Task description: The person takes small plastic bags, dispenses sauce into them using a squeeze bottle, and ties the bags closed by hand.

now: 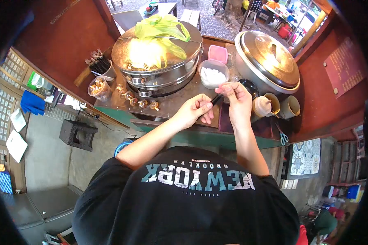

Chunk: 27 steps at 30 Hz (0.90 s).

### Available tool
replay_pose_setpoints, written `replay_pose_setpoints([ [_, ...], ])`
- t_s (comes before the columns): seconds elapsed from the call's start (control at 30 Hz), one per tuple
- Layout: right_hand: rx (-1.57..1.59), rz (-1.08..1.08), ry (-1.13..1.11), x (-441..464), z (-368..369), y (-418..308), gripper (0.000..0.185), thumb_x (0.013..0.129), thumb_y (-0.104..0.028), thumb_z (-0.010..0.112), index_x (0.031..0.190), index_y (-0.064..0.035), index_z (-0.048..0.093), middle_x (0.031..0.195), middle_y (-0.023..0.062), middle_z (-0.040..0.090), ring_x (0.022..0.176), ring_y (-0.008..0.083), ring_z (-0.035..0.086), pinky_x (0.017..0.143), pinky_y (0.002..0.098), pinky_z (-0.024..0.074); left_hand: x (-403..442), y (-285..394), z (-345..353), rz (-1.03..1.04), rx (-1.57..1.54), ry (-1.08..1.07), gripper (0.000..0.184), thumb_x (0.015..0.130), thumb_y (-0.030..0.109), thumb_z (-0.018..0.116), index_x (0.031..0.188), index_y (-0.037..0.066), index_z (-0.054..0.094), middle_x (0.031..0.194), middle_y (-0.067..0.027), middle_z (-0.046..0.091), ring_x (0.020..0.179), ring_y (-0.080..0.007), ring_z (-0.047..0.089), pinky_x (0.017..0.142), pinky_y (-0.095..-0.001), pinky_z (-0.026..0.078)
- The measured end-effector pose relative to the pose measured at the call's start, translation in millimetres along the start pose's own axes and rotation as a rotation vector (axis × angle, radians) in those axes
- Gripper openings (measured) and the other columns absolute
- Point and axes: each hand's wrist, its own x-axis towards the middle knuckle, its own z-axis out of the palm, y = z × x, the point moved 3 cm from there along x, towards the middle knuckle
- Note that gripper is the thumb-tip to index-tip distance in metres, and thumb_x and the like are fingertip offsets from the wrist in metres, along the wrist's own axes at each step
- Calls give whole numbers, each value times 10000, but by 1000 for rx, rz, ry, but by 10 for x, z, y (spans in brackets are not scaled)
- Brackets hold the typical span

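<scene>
The left hand (197,109) and right hand (238,100) pinched a slim black tube-like packet (217,99), seemingly unfinished; similar clear-topped black packets (99,64), apparently done, filled a white cup (110,72).

Both forearms bare, elbows near, reaching to the far side. Left forearm (151,139) slants from near left toward far right; left hand (195,110) closed in a thumb-and-index pinch, other fingers loosely curled beneath. Right forearm (249,143) runs almost straight away; right hand (239,102) bent inward at the wrist, thumb and index drawn together at the tips. Hands close together, not touching, right slightly farther.
</scene>
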Motion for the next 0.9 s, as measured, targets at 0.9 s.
replay_pose_setpoints([
  [0.9,-567,-43,-399,-109,91,-82,47,867,-24,645,882,13,621,807,100,663,770,169,640,718,280,494,36,927,48,518,952,12,165,776,138,720,935,95,734,867,-55,674,811,-200,642,761,-333,501],
])
